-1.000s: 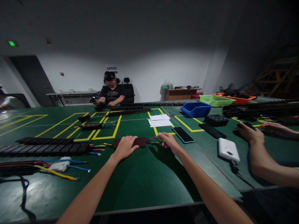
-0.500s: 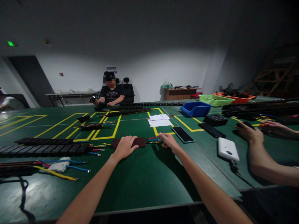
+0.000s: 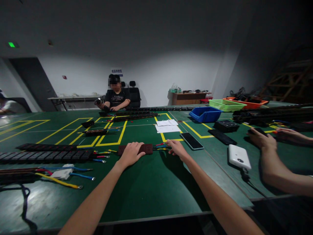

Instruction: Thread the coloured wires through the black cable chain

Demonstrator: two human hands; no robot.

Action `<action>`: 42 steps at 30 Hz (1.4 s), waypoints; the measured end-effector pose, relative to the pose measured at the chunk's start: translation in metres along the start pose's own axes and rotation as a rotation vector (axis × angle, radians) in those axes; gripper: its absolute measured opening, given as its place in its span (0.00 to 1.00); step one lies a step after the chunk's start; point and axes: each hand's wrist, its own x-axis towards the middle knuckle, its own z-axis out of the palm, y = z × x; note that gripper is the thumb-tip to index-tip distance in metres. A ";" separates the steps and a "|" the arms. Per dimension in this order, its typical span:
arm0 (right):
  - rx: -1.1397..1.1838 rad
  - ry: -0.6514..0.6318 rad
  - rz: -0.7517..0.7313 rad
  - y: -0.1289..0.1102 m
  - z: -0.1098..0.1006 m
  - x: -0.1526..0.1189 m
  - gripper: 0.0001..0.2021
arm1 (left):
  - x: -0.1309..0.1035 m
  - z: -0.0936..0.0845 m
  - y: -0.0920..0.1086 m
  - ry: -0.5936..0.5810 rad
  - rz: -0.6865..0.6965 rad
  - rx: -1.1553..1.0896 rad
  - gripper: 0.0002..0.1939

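Observation:
A dark brown socket strip [image 3: 148, 149] lies in front of me on the green table. My left hand [image 3: 132, 153] rests across it, thumb along the near edge and fingers over the top. From its right end run red, blue and yellow-green wires [image 3: 160, 146]. My right hand [image 3: 175, 148] pinches the ends of these wires between thumb and fingers; the tips are hidden there. A short yellow wire [image 3: 112, 151] sticks out at the strip's left end.
Left are black socket strips [image 3: 49, 157] and ring-ended cables [image 3: 58, 181]. Right are a phone [image 3: 192, 141], a white power bank [image 3: 238, 156], a blue bin [image 3: 206, 115] and a co-worker's hands [image 3: 265, 138]. Papers [image 3: 167, 126] lie ahead; another person [image 3: 116, 96] sits across the table.
Both my hands stay in place on the strip and wires. The person across the table has slightly shifted the object in their hand.

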 end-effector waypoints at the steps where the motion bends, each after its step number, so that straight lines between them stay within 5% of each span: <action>1: -0.012 -0.004 -0.002 0.000 0.000 0.000 0.18 | 0.000 0.000 0.000 0.000 -0.001 0.000 0.25; 42: -0.267 0.025 -0.008 0.017 -0.006 0.012 0.19 | 0.000 0.004 -0.003 0.013 0.001 0.008 0.25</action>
